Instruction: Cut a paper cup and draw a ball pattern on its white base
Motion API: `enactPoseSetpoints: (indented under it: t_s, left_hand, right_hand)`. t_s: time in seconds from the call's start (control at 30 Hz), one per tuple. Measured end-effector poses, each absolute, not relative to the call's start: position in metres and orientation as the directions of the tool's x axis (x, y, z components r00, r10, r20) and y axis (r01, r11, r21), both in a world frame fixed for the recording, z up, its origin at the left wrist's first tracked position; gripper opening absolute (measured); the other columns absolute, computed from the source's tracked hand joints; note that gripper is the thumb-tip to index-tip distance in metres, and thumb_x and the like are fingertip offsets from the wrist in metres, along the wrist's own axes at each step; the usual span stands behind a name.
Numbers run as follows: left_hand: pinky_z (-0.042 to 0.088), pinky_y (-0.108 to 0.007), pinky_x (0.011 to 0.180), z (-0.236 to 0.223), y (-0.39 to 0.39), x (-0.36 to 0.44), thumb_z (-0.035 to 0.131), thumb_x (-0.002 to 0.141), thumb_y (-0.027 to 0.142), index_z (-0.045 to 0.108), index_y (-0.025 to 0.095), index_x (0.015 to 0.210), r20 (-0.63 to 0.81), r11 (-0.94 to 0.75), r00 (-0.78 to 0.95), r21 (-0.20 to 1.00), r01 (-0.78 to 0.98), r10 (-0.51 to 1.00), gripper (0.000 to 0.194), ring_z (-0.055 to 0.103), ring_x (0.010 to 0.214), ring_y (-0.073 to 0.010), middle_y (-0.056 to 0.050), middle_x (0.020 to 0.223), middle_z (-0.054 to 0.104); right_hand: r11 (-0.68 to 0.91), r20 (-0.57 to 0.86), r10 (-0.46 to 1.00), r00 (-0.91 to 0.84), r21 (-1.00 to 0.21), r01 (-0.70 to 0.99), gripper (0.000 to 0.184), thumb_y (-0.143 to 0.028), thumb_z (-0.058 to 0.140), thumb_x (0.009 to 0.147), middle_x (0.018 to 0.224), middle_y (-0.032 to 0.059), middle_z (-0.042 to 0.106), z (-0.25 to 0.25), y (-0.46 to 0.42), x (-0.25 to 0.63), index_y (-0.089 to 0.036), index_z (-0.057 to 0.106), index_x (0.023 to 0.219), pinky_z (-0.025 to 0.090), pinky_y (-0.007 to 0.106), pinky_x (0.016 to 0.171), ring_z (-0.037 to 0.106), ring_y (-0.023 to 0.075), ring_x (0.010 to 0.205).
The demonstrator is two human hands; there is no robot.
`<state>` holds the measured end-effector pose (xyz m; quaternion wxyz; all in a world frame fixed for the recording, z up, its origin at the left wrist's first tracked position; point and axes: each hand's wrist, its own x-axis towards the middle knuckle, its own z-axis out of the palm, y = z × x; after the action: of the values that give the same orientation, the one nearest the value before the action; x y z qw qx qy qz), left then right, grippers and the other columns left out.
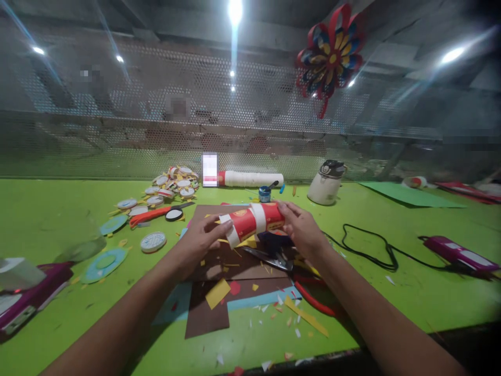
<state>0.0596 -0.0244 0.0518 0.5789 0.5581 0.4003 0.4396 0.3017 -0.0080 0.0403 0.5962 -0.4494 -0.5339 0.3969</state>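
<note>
Between my two hands, above the brown sheets, are red paper cups with white rims, lying on their side end to end. My left hand pinches the white left end with thumb and fingers. The right end sits in the closed fingers of my right hand. Below them, scissors with metal blades and red handles rest on the brown sheet. A dark blue piece partly hidden behind my right hand lies by the blades. Yellow scraps are scattered around.
A red utility knife, round decorated discs and a disc pile are at left. A blue jar, stacked white cups and a kettle stand behind. Purple power strips with a black cable flank the work area.
</note>
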Motion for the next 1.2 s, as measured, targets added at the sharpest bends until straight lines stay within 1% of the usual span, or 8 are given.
enactPoseSetpoints:
  t_s: [0.1,0.23,0.33,0.53,0.67,0.93,1.13,1.2]
  left_hand:
    - [0.057,-0.032,0.072,0.049,-0.015,0.052,0.078,0.073,0.049,0.070,0.019,0.109,0.055,-0.025,0.228,0.991,-0.132,0.972,0.047,0.069,0.092,-0.0249,-0.010,0.109,0.072]
    - [0.052,-0.027,0.063,0.047,-0.001,0.045,0.073,0.072,0.047,0.069,0.018,0.104,0.066,-0.045,0.082,0.970,-0.237,0.994,0.044,0.065,0.085,-0.0216,-0.008,0.098,0.071]
    - [0.049,-0.024,0.061,0.048,0.001,0.043,0.069,0.071,0.045,0.067,0.019,0.102,0.069,-0.063,0.007,0.949,-0.309,0.998,0.040,0.062,0.081,-0.0187,-0.005,0.094,0.069]
    - [0.048,-0.025,0.062,0.050,-0.014,0.050,0.070,0.071,0.042,0.062,0.022,0.089,0.129,-0.115,0.025,0.946,-0.303,0.991,0.028,0.064,0.083,-0.0201,-0.003,0.094,0.069]
    - [0.049,-0.027,0.065,0.045,-0.018,0.054,0.069,0.074,0.042,0.058,0.021,0.098,0.128,-0.103,0.076,0.958,-0.266,0.989,0.033,0.065,0.079,-0.0186,0.000,0.089,0.069]
    - [0.051,-0.032,0.072,0.039,-0.015,0.055,0.070,0.077,0.045,0.061,0.021,0.097,0.151,-0.112,0.168,0.969,-0.220,0.974,0.033,0.066,0.081,-0.0205,-0.001,0.089,0.071]
    - [0.053,-0.036,0.082,0.039,-0.026,0.062,0.072,0.079,0.042,0.068,0.017,0.104,0.213,-0.170,0.272,0.970,-0.171,0.939,0.035,0.068,0.097,-0.0294,-0.009,0.105,0.074]
    - [0.053,-0.038,0.086,0.040,-0.028,0.062,0.073,0.079,0.043,0.070,0.017,0.107,0.238,-0.199,0.298,0.968,-0.156,0.925,0.038,0.067,0.103,-0.0312,-0.010,0.112,0.074]
  right_hand:
    - [0.226,0.230,0.956,0.182,-0.973,0.044,0.033,-0.041,0.059,0.098,0.110,0.0075,0.069,0.049,0.011,0.323,-0.015,0.064,0.117,0.059,0.037,0.077,0.069,0.0186,0.090]
    - [0.146,0.199,0.944,0.264,-0.967,0.207,0.034,-0.035,0.062,0.097,0.123,0.0091,0.064,0.061,0.055,0.331,-0.017,0.060,0.126,0.058,0.043,0.085,0.067,0.0221,0.101]
    - [0.144,0.270,0.913,0.305,-0.914,0.379,0.035,-0.034,0.063,0.096,0.127,0.0096,0.062,0.067,0.095,0.313,-0.017,0.059,0.127,0.057,0.045,0.088,0.065,0.0238,0.107]
    - [0.278,0.459,0.872,0.167,-0.748,0.603,0.035,-0.034,0.063,0.096,0.129,0.0098,0.062,0.069,0.142,0.259,-0.018,0.059,0.128,0.056,0.046,0.090,0.065,0.0242,0.108]
    - [0.358,0.520,0.852,0.059,-0.661,0.660,0.034,-0.034,0.062,0.097,0.129,0.0098,0.062,0.065,0.138,0.259,-0.018,0.060,0.127,0.056,0.046,0.090,0.065,0.0238,0.108]
    - [0.390,0.472,0.881,-0.036,-0.679,0.622,0.031,-0.034,0.062,0.097,0.123,0.0088,0.064,0.050,0.060,0.297,-0.017,0.062,0.123,0.057,0.043,0.086,0.066,0.0221,0.103]
    - [0.520,0.453,0.854,-0.256,-0.747,0.414,0.035,-0.047,0.055,0.098,0.075,0.0046,0.072,0.051,-0.010,0.283,-0.022,0.076,0.086,0.055,0.030,0.062,0.065,0.0157,0.066]
    - [0.553,0.463,0.830,-0.311,-0.759,0.345,0.029,-0.048,0.059,0.094,0.085,0.0038,0.075,0.052,-0.023,0.275,-0.027,0.077,0.099,0.056,0.032,0.066,0.068,0.0185,0.074]
